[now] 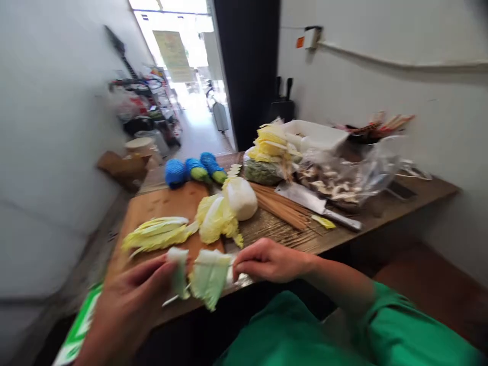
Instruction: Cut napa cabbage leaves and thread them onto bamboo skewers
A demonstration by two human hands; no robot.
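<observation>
My left hand pinches a pale piece of napa cabbage leaf over the board's near edge. Beside it, my right hand is closed on the end of a thin skewer, mostly hidden by the fingers. A second cabbage piece hangs on that skewer between my two hands. Yellow-edged cabbage leaves lie stacked on the wooden cutting board. Loose leaves rest against a white cabbage chunk behind my hands.
Bamboo skewers and a cleaver lie on the table's right half. Behind them are a bag of sliced mushrooms, stacked skewered cabbage and a white tub. Blue-netted vegetables sit at the board's far edge.
</observation>
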